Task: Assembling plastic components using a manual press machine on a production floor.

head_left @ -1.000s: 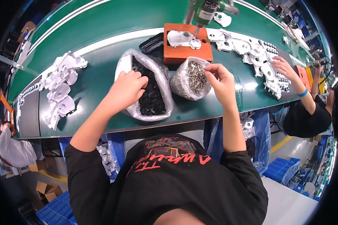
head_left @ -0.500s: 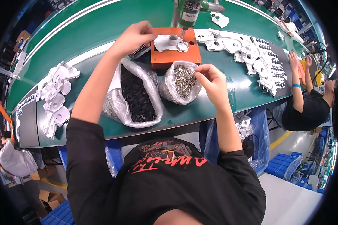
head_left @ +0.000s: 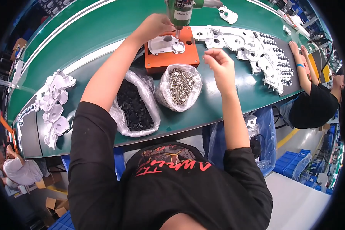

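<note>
White plastic part (head_left: 165,43): a flat moulded housing with a round opening and curved lobes, lying on top of an orange block fixture (head_left: 171,57) at the far middle of the green worktop (head_left: 103,34). Green powered screwdriver (head_left: 179,11): hangs upright over the part, its bit pointing down at the part's right end. Left hand (head_left: 154,27): rests at the part's far edge beside the screwdriver; whether its fingers grip anything cannot be told. Right hand (head_left: 218,63): raised just right of the fixture, fingertips pinched narrowly together; what they hold is too small to tell. Clear bag of metal screws (head_left: 179,86): open, just in front of the fixture. Clear bag of black parts (head_left: 133,105): beside it to the left. Further white mouldings: one pile (head_left: 54,107) at the left end of the worktop, one row (head_left: 253,50) to the right, where another person's hand (head_left: 294,48) reaches.
</note>
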Tool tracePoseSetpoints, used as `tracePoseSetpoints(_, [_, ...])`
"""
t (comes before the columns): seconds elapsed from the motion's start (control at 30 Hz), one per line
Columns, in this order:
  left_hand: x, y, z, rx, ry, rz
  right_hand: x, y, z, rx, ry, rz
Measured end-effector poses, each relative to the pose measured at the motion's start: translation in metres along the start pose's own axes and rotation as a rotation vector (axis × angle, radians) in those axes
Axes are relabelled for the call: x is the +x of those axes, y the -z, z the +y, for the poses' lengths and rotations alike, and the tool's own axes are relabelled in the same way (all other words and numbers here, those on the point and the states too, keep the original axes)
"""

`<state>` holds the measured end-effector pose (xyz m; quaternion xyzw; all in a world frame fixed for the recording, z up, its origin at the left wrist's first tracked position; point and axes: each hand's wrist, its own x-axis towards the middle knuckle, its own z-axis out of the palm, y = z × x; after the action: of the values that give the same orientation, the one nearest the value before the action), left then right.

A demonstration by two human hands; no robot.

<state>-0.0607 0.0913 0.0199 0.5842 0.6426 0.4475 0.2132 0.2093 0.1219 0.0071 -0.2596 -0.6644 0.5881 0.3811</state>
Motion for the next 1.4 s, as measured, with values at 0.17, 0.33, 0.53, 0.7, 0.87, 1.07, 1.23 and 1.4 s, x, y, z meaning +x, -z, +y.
tracePoseSetpoints(0.17, [-0.002, 0.001, 0.028, 0.208, 0.118, -0.205, 0.033, -0.007, 0.008, -0.062, 0.04, 0.025])
tracePoseSetpoints(0.33, [0.01, 0.002, 0.018, 0.185, 0.156, -0.301, 0.051, -0.023, 0.014, -0.054, 0.048, -0.02])
tracePoseSetpoints(0.53, [0.018, -0.002, 0.023, 0.377, 0.224, -0.331, 0.07, -0.033, 0.033, -0.095, 0.058, -0.066])
tracePoseSetpoints(0.7, [0.014, 0.0, 0.02, 0.414, 0.166, -0.288, 0.077, -0.044, 0.032, -0.202, 0.084, -0.106])
tracePoseSetpoints(0.87, [-0.015, -0.002, 0.026, 0.254, 0.227, -0.207, 0.084, -0.049, 0.034, -0.246, 0.151, -0.11])
tracePoseSetpoints(1.07, [-0.104, -0.026, 0.038, 0.451, -0.025, 0.121, 0.08, -0.051, 0.028, -0.429, 0.181, -0.15])
tracePoseSetpoints(1.23, [-0.114, -0.035, 0.028, 0.541, -0.241, 0.233, 0.082, -0.053, 0.038, -0.387, 0.21, -0.138])
tracePoseSetpoints(1.4, [-0.111, -0.04, 0.022, 0.588, -0.32, 0.261, 0.081, -0.052, 0.041, -0.431, 0.275, -0.104])
